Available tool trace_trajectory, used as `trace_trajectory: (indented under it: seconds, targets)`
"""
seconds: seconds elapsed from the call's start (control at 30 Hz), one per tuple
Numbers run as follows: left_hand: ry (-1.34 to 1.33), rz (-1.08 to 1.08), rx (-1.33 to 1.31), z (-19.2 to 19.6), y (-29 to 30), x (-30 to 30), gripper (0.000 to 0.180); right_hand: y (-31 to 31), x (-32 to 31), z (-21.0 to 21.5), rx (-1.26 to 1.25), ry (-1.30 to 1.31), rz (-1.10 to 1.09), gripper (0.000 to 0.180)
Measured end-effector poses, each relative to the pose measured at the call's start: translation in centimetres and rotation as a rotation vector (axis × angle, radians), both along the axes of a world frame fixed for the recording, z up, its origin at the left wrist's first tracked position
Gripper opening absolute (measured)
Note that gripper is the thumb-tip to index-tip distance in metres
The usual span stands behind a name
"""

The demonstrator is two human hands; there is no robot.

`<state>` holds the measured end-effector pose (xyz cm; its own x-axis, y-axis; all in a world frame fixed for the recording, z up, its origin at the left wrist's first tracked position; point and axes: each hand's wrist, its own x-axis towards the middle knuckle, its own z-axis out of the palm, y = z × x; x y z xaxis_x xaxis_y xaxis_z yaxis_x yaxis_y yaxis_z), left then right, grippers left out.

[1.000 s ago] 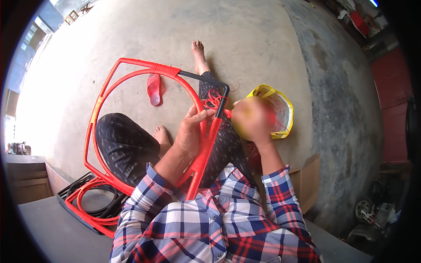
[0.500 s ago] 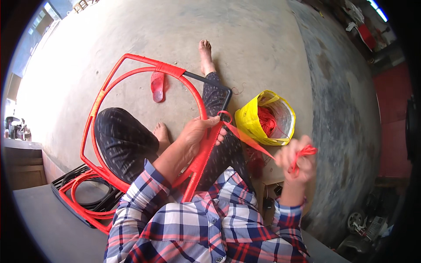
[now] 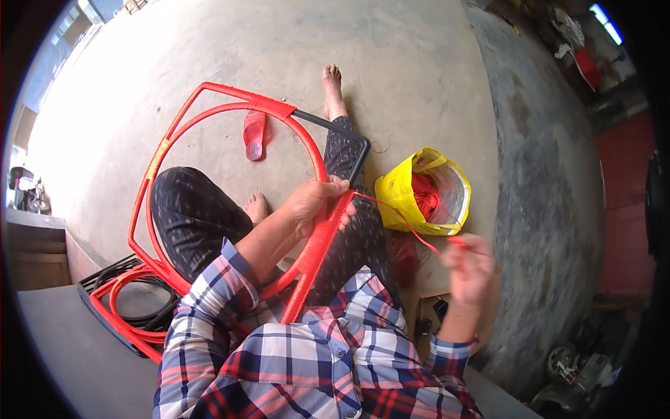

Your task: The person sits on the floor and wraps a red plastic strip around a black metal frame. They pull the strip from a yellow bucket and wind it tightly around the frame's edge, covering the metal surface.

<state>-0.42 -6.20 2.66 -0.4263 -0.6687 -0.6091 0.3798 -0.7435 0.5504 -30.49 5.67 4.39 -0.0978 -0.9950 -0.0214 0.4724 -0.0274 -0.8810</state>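
Observation:
A metal frame (image 3: 158, 166), a square with a ring inside it, rests over my legs. Red ribbon covers most of it, while one corner (image 3: 363, 144) shows bare black metal. My left hand (image 3: 318, 202) is closed round the wrapped side where ring and square meet, thumb on top. From beside that thumb a red ribbon (image 3: 401, 216) runs slack to my right hand (image 3: 469, 269). The right fingers are curled on the ribbon, with a small bundle of it at the fist; motion blurs them a little.
A yellow bag (image 3: 398, 190) holding red ribbon (image 3: 426, 195) stands on the floor at right. One red slipper (image 3: 254, 135) lies beyond the frame. Several more frames (image 3: 112, 300), red and black, are stacked at my left. An open cardboard box (image 3: 422, 314) sits below my right hand.
The ribbon was a wide, taut band and now hangs narrower and curved. My right hand has shifted slightly down and left. The left hand keeps its hold.

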Motion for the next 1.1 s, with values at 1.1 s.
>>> trace_trajectory:
  seconds: [1.1]
  targets:
    - [0.043, 0.061, -0.015, 0.3, 1.2, 0.0, 0.017, -0.8, 0.5, -2.4, -0.139, -0.369, 0.114, 0.02]
